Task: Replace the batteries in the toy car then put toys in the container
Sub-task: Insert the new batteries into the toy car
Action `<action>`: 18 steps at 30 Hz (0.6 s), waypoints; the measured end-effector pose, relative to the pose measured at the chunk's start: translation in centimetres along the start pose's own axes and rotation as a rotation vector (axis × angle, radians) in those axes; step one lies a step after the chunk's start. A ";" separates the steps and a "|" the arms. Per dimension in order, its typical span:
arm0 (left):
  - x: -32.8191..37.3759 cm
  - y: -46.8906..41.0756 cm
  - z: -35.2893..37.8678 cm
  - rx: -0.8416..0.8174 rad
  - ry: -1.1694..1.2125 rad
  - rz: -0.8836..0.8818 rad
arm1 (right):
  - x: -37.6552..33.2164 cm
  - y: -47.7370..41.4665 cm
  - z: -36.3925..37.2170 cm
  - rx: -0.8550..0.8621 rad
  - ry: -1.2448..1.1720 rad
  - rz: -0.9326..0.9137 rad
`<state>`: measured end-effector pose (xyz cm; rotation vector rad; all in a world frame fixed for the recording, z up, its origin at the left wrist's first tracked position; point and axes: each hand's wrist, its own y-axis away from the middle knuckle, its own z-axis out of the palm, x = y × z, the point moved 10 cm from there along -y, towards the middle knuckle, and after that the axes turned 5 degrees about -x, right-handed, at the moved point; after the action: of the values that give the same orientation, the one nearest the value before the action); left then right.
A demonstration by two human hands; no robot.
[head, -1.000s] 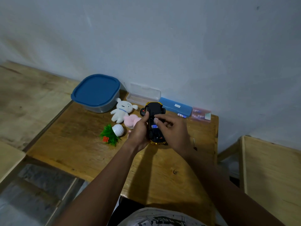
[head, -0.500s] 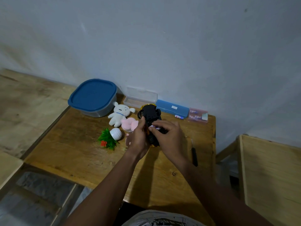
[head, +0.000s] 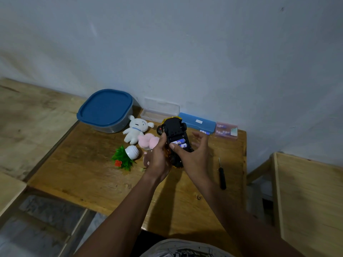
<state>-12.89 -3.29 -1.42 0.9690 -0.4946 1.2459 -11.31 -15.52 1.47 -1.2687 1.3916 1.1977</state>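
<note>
From the lidded blue container (head: 105, 108) at the far left, past the white plush (head: 136, 128), the left hand (head: 159, 158) grips the upturned toy car (head: 175, 138) above the table (head: 92, 175), batteries (head: 179, 143) showing, while the right hand (head: 194, 154), fingers spread, thumbs them.

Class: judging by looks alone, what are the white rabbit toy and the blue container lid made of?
White rabbit toy: probably plush fabric, with a matte, soft, rounded outline. Blue container lid: likely moulded plastic, smooth with a raised rim and a faint sheen.
</note>
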 end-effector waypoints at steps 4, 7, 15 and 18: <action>0.0 0.0 0.5 -0.010 -0.018 0.023 | 0.4 0.0 1.3 -0.133 -0.181 0.090; 0.2 0.0 0.2 0.003 -0.018 0.029 | 0.1 0.2 2.1 -0.223 -0.263 0.097; 0.4 0.0 0.5 0.005 -0.046 0.025 | 0.4 0.1 1.9 -0.202 -0.245 0.060; 0.3 -0.1 0.4 -0.006 -0.050 0.028 | 0.9 0.0 1.8 -0.187 -0.240 0.081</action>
<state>-12.64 -3.45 -0.98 0.9929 -0.5524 1.2472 -11.36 -13.92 0.29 -1.1583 1.1860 1.5116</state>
